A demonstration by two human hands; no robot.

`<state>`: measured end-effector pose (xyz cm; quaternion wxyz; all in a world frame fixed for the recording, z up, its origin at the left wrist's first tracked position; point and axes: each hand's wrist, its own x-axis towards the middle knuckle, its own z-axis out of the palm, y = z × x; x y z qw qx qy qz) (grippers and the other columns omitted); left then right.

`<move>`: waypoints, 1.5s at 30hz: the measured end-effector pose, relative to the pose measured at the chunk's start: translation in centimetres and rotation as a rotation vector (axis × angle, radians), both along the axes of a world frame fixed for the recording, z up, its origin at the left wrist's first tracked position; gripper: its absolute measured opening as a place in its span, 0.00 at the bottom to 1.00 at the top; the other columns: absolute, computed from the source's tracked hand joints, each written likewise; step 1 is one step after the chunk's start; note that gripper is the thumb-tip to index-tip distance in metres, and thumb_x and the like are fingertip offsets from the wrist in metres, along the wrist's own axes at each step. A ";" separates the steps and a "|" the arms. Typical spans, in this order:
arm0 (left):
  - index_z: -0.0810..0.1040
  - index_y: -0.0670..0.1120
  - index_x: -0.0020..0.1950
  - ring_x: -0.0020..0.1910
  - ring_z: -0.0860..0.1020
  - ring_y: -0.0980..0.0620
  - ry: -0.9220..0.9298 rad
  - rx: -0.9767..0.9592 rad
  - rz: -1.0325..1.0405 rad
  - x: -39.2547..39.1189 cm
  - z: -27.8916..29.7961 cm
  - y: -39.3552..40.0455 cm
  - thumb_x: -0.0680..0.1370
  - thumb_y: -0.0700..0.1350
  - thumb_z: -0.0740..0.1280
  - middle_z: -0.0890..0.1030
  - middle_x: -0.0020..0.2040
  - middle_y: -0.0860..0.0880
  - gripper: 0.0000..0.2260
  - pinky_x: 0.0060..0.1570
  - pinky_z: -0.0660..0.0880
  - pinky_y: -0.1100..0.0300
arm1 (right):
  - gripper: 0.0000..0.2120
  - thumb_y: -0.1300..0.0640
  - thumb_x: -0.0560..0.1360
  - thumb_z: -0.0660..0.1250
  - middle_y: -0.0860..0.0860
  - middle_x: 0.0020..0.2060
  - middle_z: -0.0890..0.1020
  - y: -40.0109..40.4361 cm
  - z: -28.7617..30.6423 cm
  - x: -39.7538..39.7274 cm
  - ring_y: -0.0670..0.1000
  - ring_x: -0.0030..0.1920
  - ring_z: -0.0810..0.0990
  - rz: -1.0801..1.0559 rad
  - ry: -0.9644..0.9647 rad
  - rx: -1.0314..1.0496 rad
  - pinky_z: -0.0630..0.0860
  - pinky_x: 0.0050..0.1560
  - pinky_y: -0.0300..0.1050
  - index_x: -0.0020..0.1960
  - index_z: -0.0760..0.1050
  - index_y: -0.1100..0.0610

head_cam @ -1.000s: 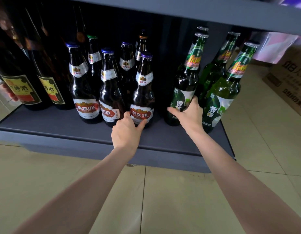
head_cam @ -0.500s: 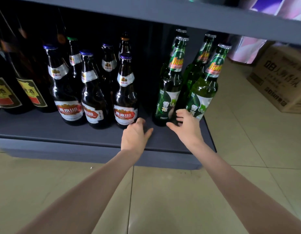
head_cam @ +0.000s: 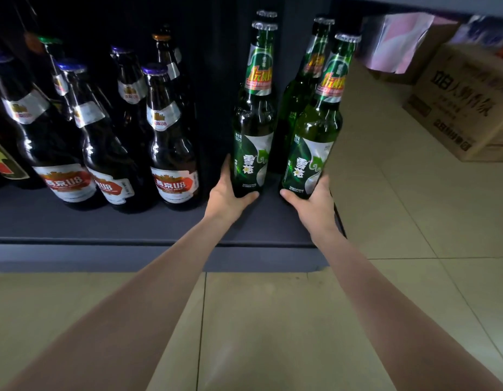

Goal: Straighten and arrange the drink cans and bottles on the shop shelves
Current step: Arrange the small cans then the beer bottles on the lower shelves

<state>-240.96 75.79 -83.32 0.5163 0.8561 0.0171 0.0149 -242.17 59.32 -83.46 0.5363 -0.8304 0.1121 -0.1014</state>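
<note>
left hand (head_cam: 226, 193) grips one green bottle (head_cam: 251, 131), right hand (head_cam: 315, 203) grips another (head_cam: 312, 142)

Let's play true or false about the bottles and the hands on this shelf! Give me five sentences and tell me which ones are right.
1. The left hand holds a green bottle near its bottom. True.
2. The right hand holds a brown bottle. False: it holds another green bottle.
3. The brown bottles stand left of the green ones. True.
4. The green bottles have no caps. False: each wears a silver cap.
5. A cardboard box sits on the floor at the right. True.
</note>
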 end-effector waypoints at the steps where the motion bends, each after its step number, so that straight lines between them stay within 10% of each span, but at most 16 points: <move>1: 0.50 0.50 0.77 0.68 0.68 0.49 -0.008 0.003 0.004 0.1 -0.1 0.0 0.72 0.44 0.72 0.71 0.69 0.48 0.41 0.60 0.63 0.65 | 0.34 0.58 0.70 0.74 0.51 0.57 0.76 0.2 0.0 0.2 0.50 0.60 0.74 -0.007 -0.004 0.011 0.66 0.50 0.32 0.69 0.61 0.60; 7: 0.47 0.51 0.77 0.69 0.67 0.52 -0.008 -0.014 -0.059 0.9 0.0 0.5 0.71 0.44 0.73 0.70 0.69 0.51 0.44 0.57 0.60 0.71 | 0.35 0.59 0.71 0.72 0.36 0.44 0.70 -0.6 0.2 0.9 0.44 0.54 0.71 0.061 0.032 -0.016 0.66 0.55 0.36 0.72 0.58 0.57; 14: 0.49 0.50 0.77 0.68 0.68 0.52 -0.038 -0.027 -0.007 0.9 0.0 -0.5 0.71 0.44 0.74 0.72 0.68 0.50 0.43 0.54 0.59 0.75 | 0.39 0.58 0.69 0.74 0.43 0.58 0.75 -1.0 -0.3 2.0 0.46 0.63 0.72 0.113 0.036 0.033 0.68 0.67 0.49 0.73 0.57 0.51; 24: 0.53 0.50 0.76 0.66 0.70 0.51 -0.086 -0.061 0.052 1.3 0.0 -2.0 0.70 0.43 0.74 0.73 0.67 0.49 0.41 0.52 0.61 0.73 | 0.45 0.48 0.56 0.74 0.41 0.61 0.77 -0.9 -1.0 3.2 0.44 0.62 0.74 0.142 0.048 0.169 0.70 0.66 0.51 0.70 0.60 0.44; 45: 0.54 0.50 0.75 0.62 0.71 0.56 -0.072 -0.105 -0.023 2.6 -0.3 -1.5 0.69 0.40 0.74 0.74 0.64 0.52 0.41 0.51 0.62 0.76 | 0.35 0.61 0.66 0.73 0.40 0.52 0.78 -0.4 -0.9 3.7 0.44 0.56 0.77 0.100 -0.010 0.140 0.72 0.59 0.42 0.69 0.63 0.49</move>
